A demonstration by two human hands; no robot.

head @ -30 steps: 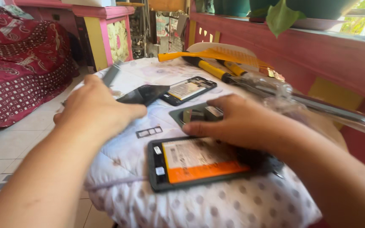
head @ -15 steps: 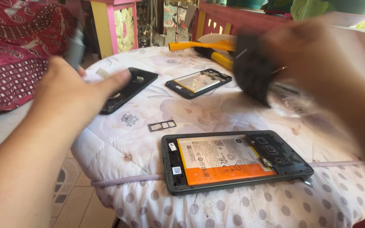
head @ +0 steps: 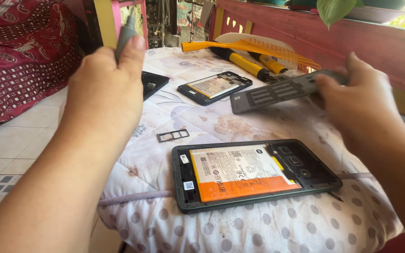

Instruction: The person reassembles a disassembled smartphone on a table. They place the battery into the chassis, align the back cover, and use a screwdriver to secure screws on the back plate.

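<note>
Head view: a padded stool (head: 258, 225) in soft dotted cloth carries an opened phone (head: 254, 175), glossy battery showing. Right hand (head: 366, 107) pinches a thin grey slotted plate (head: 277, 95) above it; best kept level. Left hand (head: 101, 89) grips a slim grey tool (head: 125, 33), held clear.

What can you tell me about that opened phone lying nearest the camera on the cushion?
The opened phone lies flat, back side up, with its rear cover off, on the spotted cushion. A dark grey frame surrounds a large battery, white above with an orange band along the near edge, bearing small labels. At its right end sits black circuitry with round camera openings. Neither hand touches it: the left hand holds a grey tool, the right hand a grey panel.
</note>
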